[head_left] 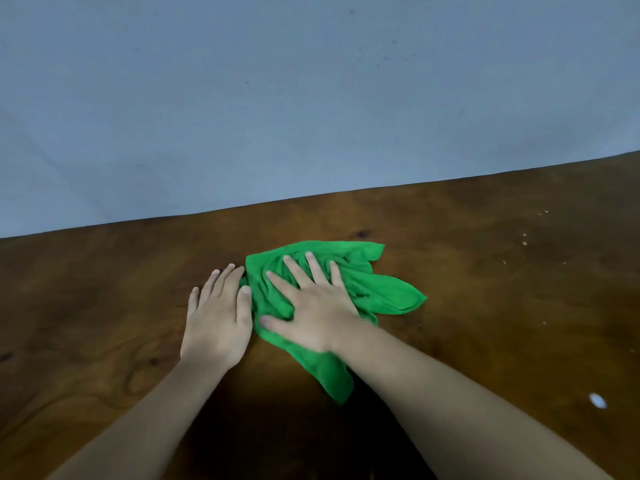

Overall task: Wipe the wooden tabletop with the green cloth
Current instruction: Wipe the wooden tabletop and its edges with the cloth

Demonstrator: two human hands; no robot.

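Observation:
A crumpled green cloth (377, 289) lies on the dark brown wooden tabletop (485, 271), near its far edge. My right hand (311, 306) presses flat on top of the cloth with the fingers spread. My left hand (218, 313) rests flat on the bare wood just left of the cloth, fingers together, its thumb touching the cloth's left edge. A tail of the cloth runs under my right wrist toward me.
A blue-grey wall (311, 98) stands right behind the table's far edge. Small pale crumbs (524, 239) dot the wood at the right, and a white spot (597, 400) lies near the right front.

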